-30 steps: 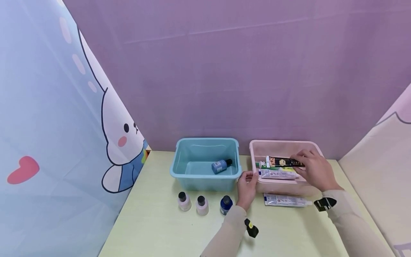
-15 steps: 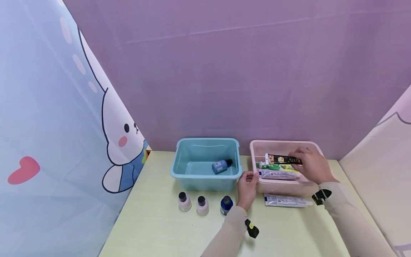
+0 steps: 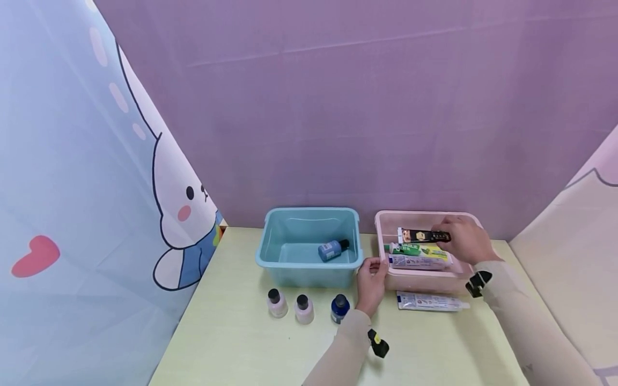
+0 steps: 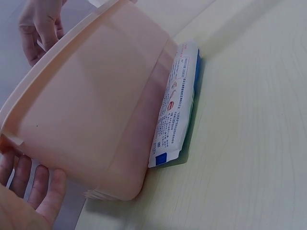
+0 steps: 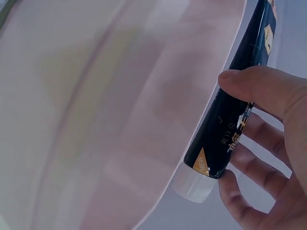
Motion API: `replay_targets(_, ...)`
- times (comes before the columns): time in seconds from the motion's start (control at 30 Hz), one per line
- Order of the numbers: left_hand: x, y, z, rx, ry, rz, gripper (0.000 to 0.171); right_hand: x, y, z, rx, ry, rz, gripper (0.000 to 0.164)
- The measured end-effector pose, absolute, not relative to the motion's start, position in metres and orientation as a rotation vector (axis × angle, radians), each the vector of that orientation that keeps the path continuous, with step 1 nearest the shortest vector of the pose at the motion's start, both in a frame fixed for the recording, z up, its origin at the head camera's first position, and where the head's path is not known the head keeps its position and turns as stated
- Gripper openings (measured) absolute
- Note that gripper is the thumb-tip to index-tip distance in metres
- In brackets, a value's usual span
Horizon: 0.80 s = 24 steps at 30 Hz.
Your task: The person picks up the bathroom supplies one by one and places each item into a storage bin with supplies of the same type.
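My right hand pinches a black toothpaste tube above the pink basket. In the right wrist view the thumb lies across the tube, and its white cap points down past the fingers. Two tubes lie in the basket under it: a green and yellow toothpaste tube and a white toothpaste tube. My left hand rests against the basket's left front corner, its fingers extended and touching the wall below the rim. Another white toothpaste tube lies on the table along the basket's front.
To the left stands a blue basket with a blue bottle lying in it. Two pale pink bottles and a dark blue bottle stand on the table in front. A purple cloth hangs behind.
My right hand has moved slightly left and up with the black toothpaste tube, showing more of the green and yellow tube beneath. The left hand stays in place.
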<state>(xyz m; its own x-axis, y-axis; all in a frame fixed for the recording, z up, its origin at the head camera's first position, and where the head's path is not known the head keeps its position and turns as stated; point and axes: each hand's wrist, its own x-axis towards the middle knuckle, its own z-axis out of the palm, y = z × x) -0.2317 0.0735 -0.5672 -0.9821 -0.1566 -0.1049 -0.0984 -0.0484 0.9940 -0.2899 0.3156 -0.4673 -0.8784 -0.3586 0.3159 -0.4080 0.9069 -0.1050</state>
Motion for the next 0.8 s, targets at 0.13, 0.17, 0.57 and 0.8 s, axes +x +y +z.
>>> replay_targets(0.13, -0.232, 0.074, -0.568, 0.298, -2.151, -2.23, 0.014, -0.298, 0.315, -0.466, 0.613, -2.779, 0.226, 0.032)
replay_targets(0.17, -0.232, 0.074, -0.568, 0.298, -2.15, -2.232, 0.014, -0.299, 0.315, -0.466, 0.625, -2.78, 0.22, 0.031)
replay_targets(0.57, -0.231, 0.075, -0.568, 0.303, -2.133, -2.239, 0.016, -0.312, 0.312, -0.467, 0.624, -2.889, 0.204, 0.032)
replay_targets(0.8, -0.232, 0.075, -0.568, 0.315, -2.13, -2.245, 0.016, -0.322, 0.31, -0.465, 0.607, -2.963, 0.204, 0.027)
